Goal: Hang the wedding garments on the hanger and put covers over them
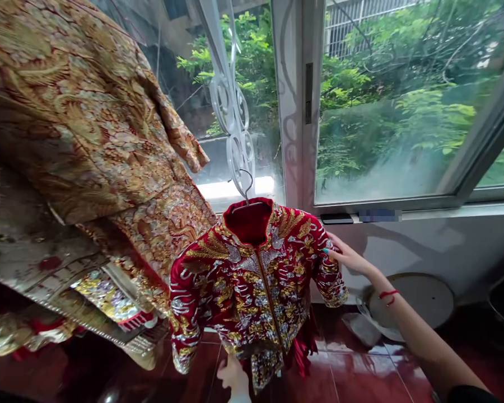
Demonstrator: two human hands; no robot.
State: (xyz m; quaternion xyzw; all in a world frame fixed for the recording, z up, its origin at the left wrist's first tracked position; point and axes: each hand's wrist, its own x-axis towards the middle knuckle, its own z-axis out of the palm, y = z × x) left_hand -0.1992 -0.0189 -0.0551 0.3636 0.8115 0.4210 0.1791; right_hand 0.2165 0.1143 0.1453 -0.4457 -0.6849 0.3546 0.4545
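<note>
A red jacket thick with gold and silver embroidery hangs on a metal hanger hooked on the white window grille. My right hand reaches in from the right and holds the jacket's shoulder, fingers closed on the cloth; a red string circles that wrist. My left hand comes up from the bottom edge and touches the jacket's lower hem; its fingers are partly hidden behind the fabric.
A large gold and red embroidered garment hangs at the left and fills that side. Behind is a window with green trees outside. A round white object lies on the dark red tiled floor at the right.
</note>
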